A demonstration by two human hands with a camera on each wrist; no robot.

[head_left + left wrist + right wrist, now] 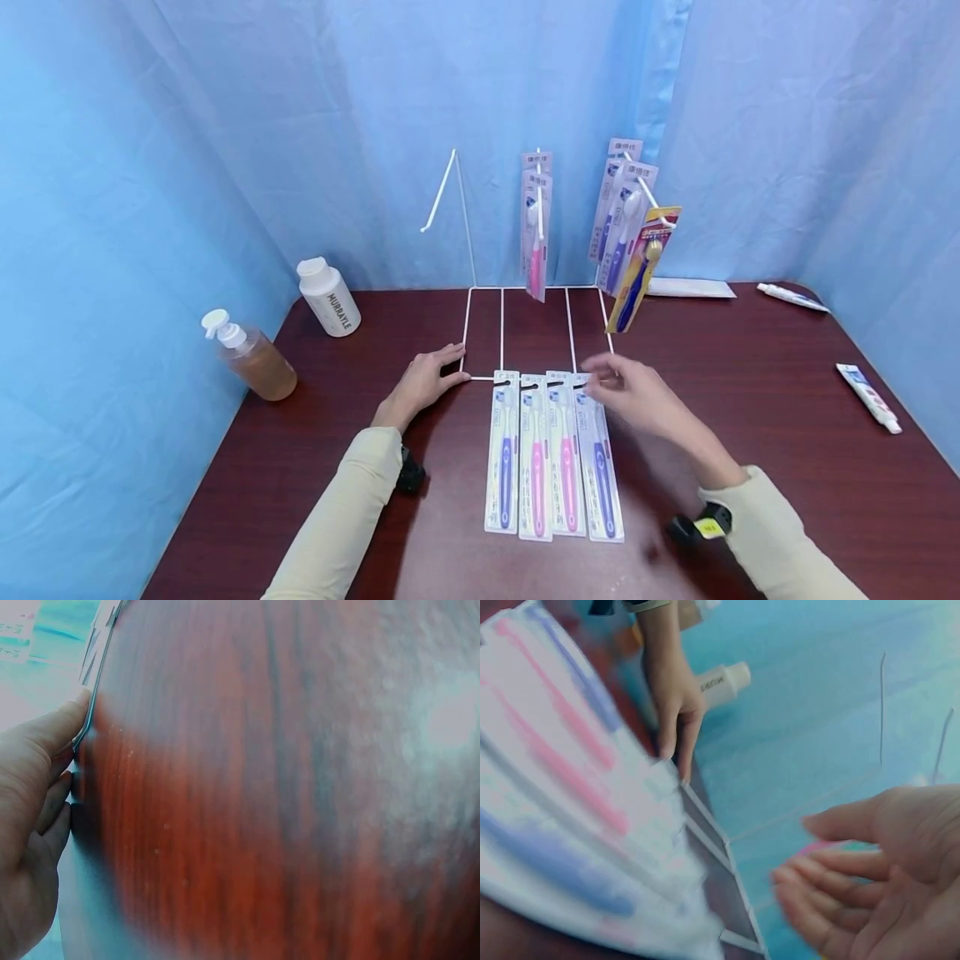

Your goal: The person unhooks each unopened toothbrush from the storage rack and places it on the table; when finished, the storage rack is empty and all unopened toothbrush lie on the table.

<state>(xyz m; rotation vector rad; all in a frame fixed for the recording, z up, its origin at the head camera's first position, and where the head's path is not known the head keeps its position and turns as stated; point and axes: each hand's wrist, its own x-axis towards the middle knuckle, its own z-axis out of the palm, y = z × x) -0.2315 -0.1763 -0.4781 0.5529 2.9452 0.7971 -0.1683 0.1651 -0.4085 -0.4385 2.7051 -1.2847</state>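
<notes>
Blurring above the toothbrush packs (553,454), the right hand (637,396) hides one's top.

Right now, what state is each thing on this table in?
Left hand: flat, pressing the wire rack's base.
Right hand: open, over the packs, holding nothing.
Wire rack: upright, packs on two hooks.
Four toothbrush packs: lying flat, side by side.
Pump bottle: upright.
White bottle: capped.
</notes>
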